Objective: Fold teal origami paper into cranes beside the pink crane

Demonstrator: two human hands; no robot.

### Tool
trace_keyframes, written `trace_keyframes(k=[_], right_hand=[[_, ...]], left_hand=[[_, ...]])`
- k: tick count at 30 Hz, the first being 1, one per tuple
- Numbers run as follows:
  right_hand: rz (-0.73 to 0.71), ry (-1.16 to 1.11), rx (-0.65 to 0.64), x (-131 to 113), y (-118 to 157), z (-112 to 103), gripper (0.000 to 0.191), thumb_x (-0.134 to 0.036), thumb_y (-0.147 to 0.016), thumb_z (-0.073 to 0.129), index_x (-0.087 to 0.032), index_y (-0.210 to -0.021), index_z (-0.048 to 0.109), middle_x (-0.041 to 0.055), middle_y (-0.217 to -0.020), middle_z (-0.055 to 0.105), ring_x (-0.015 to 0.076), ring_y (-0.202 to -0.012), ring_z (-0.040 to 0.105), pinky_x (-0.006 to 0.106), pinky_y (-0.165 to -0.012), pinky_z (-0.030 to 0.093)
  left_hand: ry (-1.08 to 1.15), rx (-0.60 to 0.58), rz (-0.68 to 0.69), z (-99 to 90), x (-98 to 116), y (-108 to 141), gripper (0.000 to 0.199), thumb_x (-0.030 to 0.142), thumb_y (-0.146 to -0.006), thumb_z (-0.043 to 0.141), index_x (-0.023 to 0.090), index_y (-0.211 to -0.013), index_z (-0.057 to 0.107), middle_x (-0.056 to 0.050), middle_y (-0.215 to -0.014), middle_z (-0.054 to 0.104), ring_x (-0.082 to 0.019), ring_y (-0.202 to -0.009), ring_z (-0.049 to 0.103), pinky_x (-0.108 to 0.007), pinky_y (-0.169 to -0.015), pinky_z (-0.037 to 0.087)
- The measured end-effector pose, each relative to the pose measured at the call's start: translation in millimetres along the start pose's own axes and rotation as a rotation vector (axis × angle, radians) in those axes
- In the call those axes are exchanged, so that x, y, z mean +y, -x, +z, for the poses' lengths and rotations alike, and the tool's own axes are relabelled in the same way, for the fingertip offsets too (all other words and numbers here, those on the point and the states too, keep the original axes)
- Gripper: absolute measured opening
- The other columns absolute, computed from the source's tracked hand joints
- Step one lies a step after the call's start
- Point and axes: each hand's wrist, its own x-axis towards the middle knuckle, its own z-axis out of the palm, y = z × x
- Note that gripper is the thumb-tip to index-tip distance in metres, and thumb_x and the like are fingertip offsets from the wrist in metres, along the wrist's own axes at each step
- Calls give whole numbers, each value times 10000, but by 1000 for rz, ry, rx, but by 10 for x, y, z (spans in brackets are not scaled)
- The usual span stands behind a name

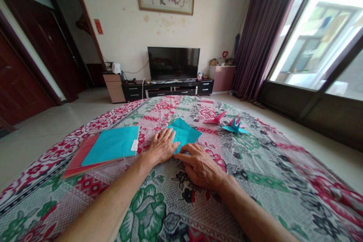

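A square of blue origami paper (185, 134), marked with creases, lies on the table with one corner turned away from me. My left hand (162, 146) rests flat over its left side, fingers stretched and together. At the near corner my right hand (200, 164) has its fingers bent, the index finger pressing on the paper's edge; its thumb is partly hidden. Left of my hands is a pack of coloured paper (113, 143), blue on top and red beneath, in a clear sleeve with a white label.
Beyond my right hand stand folded paper cranes: a pink crane (217, 118) and a blue crane (235, 126) with more pink paper behind it. A patterned cloth (144, 211) covers the round table. A television (174, 63) on a low cabinet stands by the far wall.
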Motion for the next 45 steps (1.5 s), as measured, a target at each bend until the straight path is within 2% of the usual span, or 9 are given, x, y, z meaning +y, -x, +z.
trace_keyframes(k=[9,17,25,34,40,45], right_hand=[[-3,16,-11,-19,-6,-17,432,-107,-781,458,-301,-1153,564,52,-1049,513,191,-957,443,403,-877,360],[-12,14,-6,-14,-2,-12,399,-105,-778,455,-281,-1110,589,52,-1056,525,191,-946,445,402,-870,361],[-18,7,-24,-30,-7,-34,359,-113,-774,459,-254,-1075,595,45,-1153,528,206,-984,444,411,-887,340],[-43,-1,-41,-64,-32,-66,329,-119,-762,473,-245,-1040,595,0,-1159,590,217,-1067,432,453,-1003,201],[-38,-17,-83,-51,-31,-43,327,-135,-773,464,-213,-1069,579,9,-1171,590,195,-984,472,395,-923,304],[-31,-16,-83,-52,-33,-38,324,-135,-774,455,-212,-1062,581,9,-1150,599,197,-988,470,392,-913,313]], left_hand=[[-8,20,9,21,-16,-7,583,478,-893,222,167,-1380,294,-94,-1486,215,-271,-1362,170,-528,-1067,192],[26,72,37,13,-76,-39,506,432,-903,228,221,-1333,389,-68,-1455,307,-249,-1333,260,-502,-1069,235],[-10,82,50,29,-82,-51,512,432,-899,240,210,-1340,377,-76,-1456,304,-247,-1333,259,-493,-1064,247],[-20,88,43,23,-75,-38,509,429,-899,255,216,-1344,380,-64,-1448,323,-247,-1329,273,-474,-1063,261],[2,94,59,35,-87,-42,513,418,-899,271,193,-1347,376,-74,-1451,312,-257,-1328,269,-503,-1055,257],[2,67,48,23,-84,-36,516,426,-897,267,211,-1358,357,-51,-1463,287,-246,-1335,260,-495,-1060,250]])
